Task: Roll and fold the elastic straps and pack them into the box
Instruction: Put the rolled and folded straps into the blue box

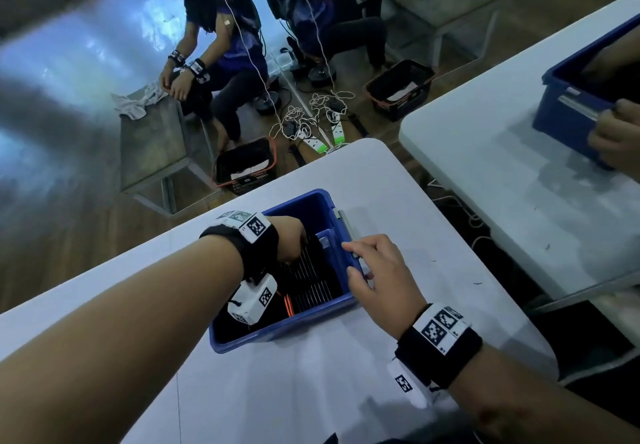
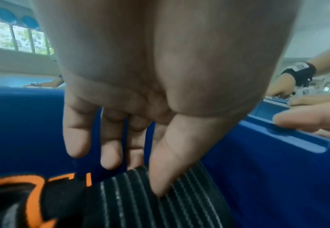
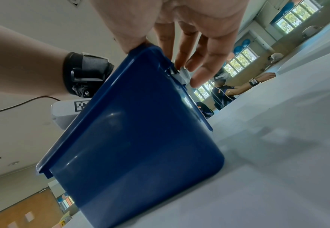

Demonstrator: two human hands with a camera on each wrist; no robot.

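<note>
A blue plastic box (image 1: 242,336) stands on the white table (image 1: 433,229). My left hand (image 1: 291,239) reaches down inside it. In the left wrist view its thumb (image 2: 160,177) presses the face of a black elastic strap with thin white stripes (image 2: 131,200), and a finger goes behind the strap's top edge, so the hand (image 2: 138,174) pinches it. The strap (image 1: 311,274) lies along the box floor, beside a black piece with orange trim (image 2: 29,192). My right hand (image 1: 374,267) rests on the box's right rim, thumb on the rim (image 3: 134,46), straight fingers touching the grey latch (image 3: 181,74).
A second white table (image 1: 519,166) stands to the right with another blue box (image 1: 571,111) held by another person's hand (image 1: 613,132). Beyond the table edge, cables and power strips (image 1: 311,125) and a black basket (image 1: 246,166) lie on the floor near seated people.
</note>
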